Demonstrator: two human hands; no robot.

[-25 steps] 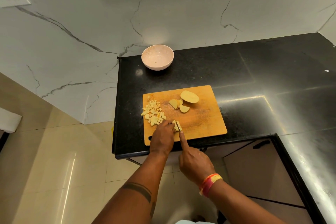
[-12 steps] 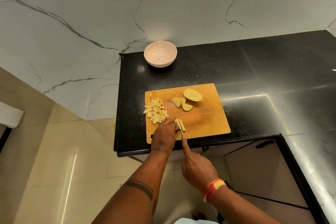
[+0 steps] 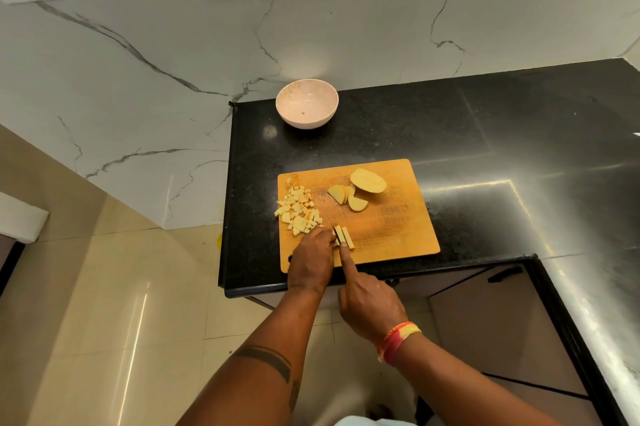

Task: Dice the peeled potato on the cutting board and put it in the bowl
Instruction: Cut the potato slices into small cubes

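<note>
Wooden cutting board [image 3: 391, 228] on black tabletop [image 3: 485, 135], head view. Left hand [image 3: 311, 254] curled over potato strips [image 3: 344, 237] at near edge; right hand [image 3: 367, 301] gripping knife [image 3: 337, 235], forefinger extended along blade. Diced pieces [image 3: 298, 211] heaped at left, slices [image 3: 348, 195] and half potato [image 3: 367, 180] behind. Pale bowl [image 3: 307, 108] beyond board, well apart.

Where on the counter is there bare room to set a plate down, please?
The black counter is bare right of the board and right of the bowl, also between bowl and board. The board's left and near side are crowded: dice, slices, sticks and both hands.
</note>
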